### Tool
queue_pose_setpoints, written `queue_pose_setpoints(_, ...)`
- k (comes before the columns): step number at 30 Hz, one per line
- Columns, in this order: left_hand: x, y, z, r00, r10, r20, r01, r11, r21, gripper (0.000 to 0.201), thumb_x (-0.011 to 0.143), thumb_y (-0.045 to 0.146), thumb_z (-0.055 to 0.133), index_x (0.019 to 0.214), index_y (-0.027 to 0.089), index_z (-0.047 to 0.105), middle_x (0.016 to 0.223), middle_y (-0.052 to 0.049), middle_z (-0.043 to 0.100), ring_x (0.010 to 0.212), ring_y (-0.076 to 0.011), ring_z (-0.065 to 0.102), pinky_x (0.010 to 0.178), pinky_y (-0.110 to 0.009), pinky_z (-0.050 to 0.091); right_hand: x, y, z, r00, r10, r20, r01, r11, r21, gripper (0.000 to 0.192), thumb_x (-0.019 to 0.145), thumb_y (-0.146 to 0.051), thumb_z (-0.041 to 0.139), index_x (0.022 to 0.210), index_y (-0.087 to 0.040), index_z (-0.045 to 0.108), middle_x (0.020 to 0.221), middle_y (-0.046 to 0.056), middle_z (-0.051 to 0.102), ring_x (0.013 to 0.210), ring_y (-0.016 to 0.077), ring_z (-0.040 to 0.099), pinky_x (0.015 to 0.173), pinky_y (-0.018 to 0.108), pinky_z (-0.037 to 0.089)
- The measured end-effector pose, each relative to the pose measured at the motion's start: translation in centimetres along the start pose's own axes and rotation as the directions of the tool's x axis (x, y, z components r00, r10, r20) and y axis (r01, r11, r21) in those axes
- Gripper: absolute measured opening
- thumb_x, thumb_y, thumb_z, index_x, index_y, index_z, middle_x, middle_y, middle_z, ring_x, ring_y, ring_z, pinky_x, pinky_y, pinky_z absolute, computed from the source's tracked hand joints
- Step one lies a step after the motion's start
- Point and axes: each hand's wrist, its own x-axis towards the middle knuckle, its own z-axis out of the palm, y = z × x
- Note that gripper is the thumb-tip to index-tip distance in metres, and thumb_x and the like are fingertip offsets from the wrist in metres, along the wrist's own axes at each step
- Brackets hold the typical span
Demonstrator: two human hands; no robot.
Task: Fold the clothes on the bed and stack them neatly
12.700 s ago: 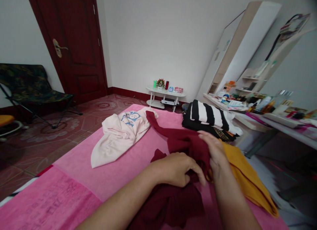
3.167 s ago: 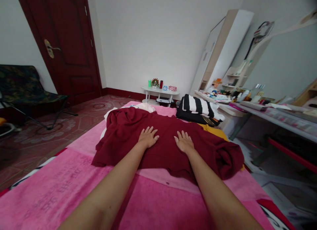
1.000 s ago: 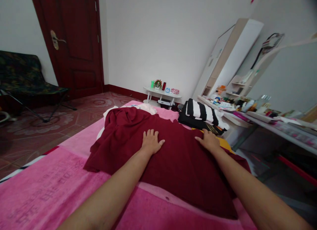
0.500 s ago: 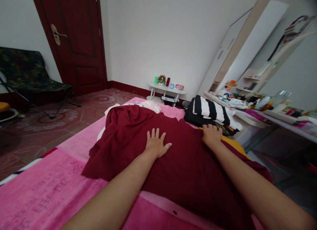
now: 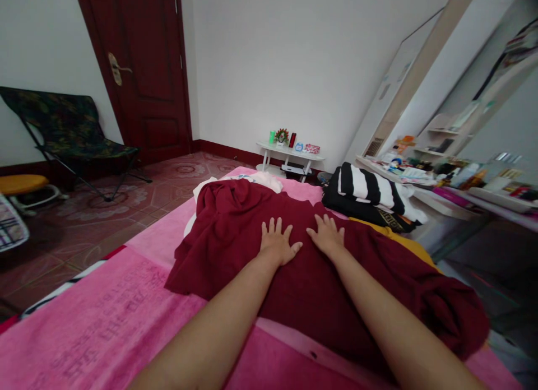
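In the head view, a dark red garment (image 5: 235, 233) of soft, knit-like cloth lies spread over the pink blanket (image 5: 105, 317), its edges rumpled into loose folds. The left hand (image 5: 277, 243) rests flat on the garment's middle, palm down, fingers spread, gripping nothing. The right hand (image 5: 327, 236) lies just beside it, also flat and splayed on the cloth, holding nothing. A pale cream garment (image 5: 260, 180) peeks out from under the red garment's far edge. A yellow cloth (image 5: 399, 241) shows at its right edge. Beyond that corner sits a folded black-and-white striped stack (image 5: 370, 195). Farther off stands a small white rounded table (image 5: 290, 154).
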Motion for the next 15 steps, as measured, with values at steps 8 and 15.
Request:
queue_pose_setpoints(8, -2.1, -0.2, -1.0, 0.995, 0.039, 0.087, -0.039, 0.999, 0.002, 0.071, 0.087, 0.061, 0.024, 0.146, 0.021, 0.028, 0.155, -0.007, 0.013, 0.142, -0.0302, 0.007, 0.114, -0.05, 0.006, -4.3, -1.7, 2.7, 0.982, -0.162, -0.102, 0.172, 0.979, 0.105, 0.053, 0.094, -0.045, 0.026, 0.141, -0.023, 0.037, 0.151, 0.006, 0.029, 0.139, 0.0251, 0.022, 0.109, 0.05, 0.02)
queue_pose_setpoints(15, -5.7, -4.7, -7.5, 0.944, 0.294, 0.148, -0.234, 0.916, -0.326, 0.033, 0.082, 0.037, 0.052, 0.103, 0.018, 0.068, 0.106, -0.008, 0.07, 0.098, -0.0227, 0.065, 0.089, -0.032, 0.048, -4.3, -1.5, 2.3, 0.964, -0.166, -0.209, 0.203, 0.965, 0.168, 0.046, 0.092, -0.039, 0.034, 0.131, -0.02, 0.05, 0.143, 0.007, 0.042, 0.133, 0.0247, 0.034, 0.106, 0.045, 0.027)
